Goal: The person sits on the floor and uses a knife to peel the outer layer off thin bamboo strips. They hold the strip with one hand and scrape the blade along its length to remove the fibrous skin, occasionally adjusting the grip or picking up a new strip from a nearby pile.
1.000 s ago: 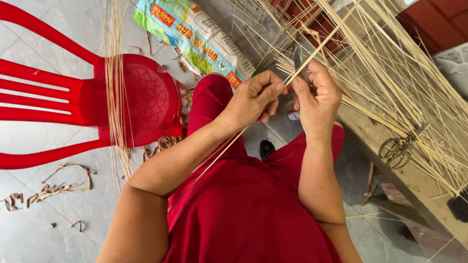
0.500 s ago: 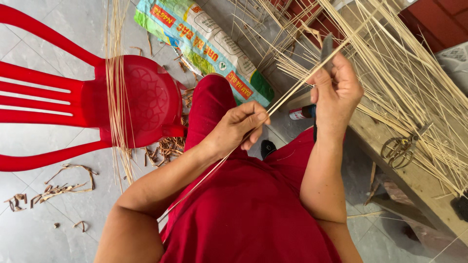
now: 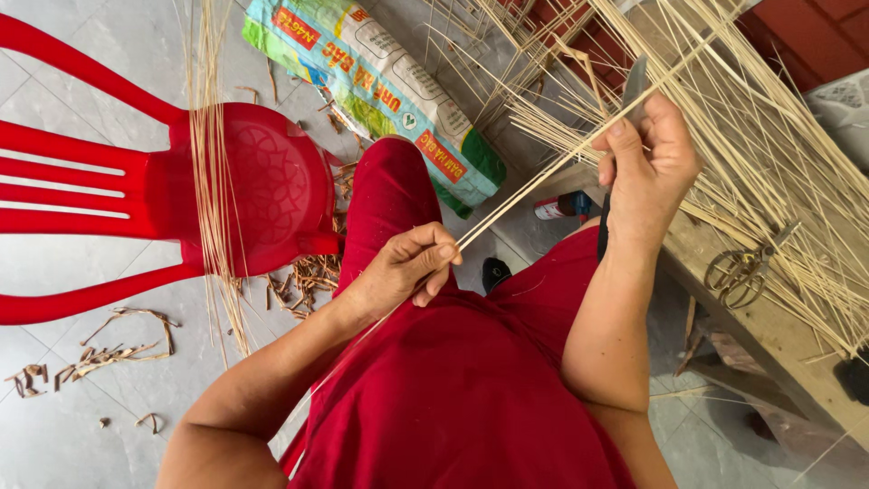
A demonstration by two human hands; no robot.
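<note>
1. Since the earlier frame, the right hand (image 3: pixel 647 172) has been raised further right; the left hand (image 3: pixel 407 272) has been lowered toward the lap.
2. A thin bamboo strip (image 3: pixel 534 192) is pinched in the left fingertips and is stretched up to the right hand.
3. A knife blade (image 3: pixel 634 86) is gripped in the clenched right hand, against the strip.
4. A red plastic chair (image 3: pixel 262 190), draped with strips, is located left; scissors (image 3: pixel 742 272) are located right on the wooden bench (image 3: pixel 769 335).

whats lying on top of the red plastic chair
A bundle of thin pale strips lies across the red plastic chair, overhanging its front edge toward the floor. The seat under the bundle is covered; brown shavings sit on the floor beside it.
</note>
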